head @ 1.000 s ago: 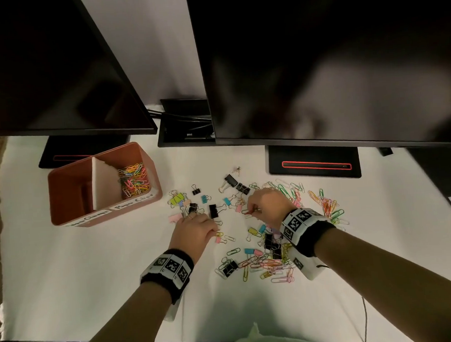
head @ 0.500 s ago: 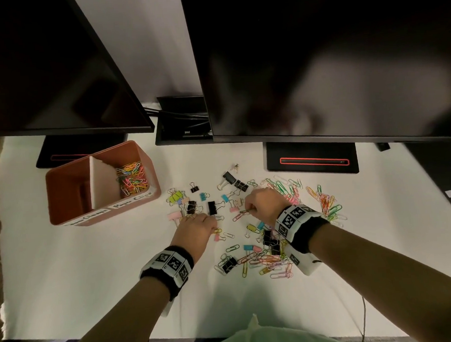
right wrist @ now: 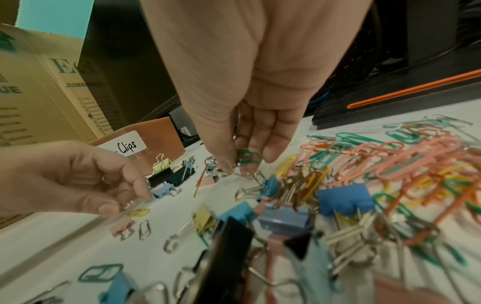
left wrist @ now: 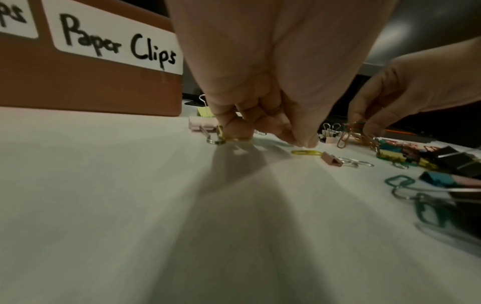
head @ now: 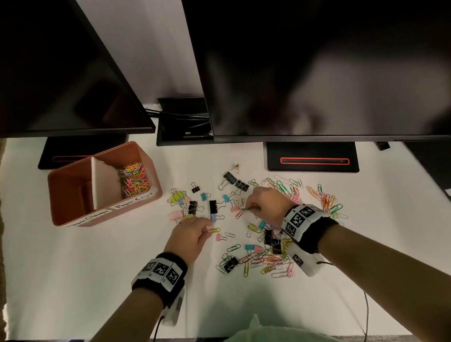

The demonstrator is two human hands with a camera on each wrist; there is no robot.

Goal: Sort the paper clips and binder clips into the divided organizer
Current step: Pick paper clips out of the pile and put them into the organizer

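Observation:
A brown divided organizer (head: 61, 181) stands at the left, with coloured paper clips (head: 133, 176) in its right compartment, which is labelled "Paper Clips" (left wrist: 117, 45). Loose paper clips and binder clips (head: 271, 250) lie scattered over the white table. My left hand (head: 205, 229) is low on the table with its fingers curled round a yellow paper clip (left wrist: 223, 134), its thumb tip beside another yellow paper clip (head: 213, 230). My right hand (head: 250, 207) pinches a green paper clip (right wrist: 247, 156) with an orange paper clip (head: 240, 212) hanging from it, just above the pile.
Two dark monitors (head: 318, 59) overhang the back of the table, their black bases (head: 312, 157) behind the clips. A cardboard box (right wrist: 34, 98) stands at the far left. White table (head: 80, 272) stretches in front of the organizer.
Both hands have stayed nearly in place over the clips. The left fingertips have shifted slightly right, to the yellow paper clip on the table.

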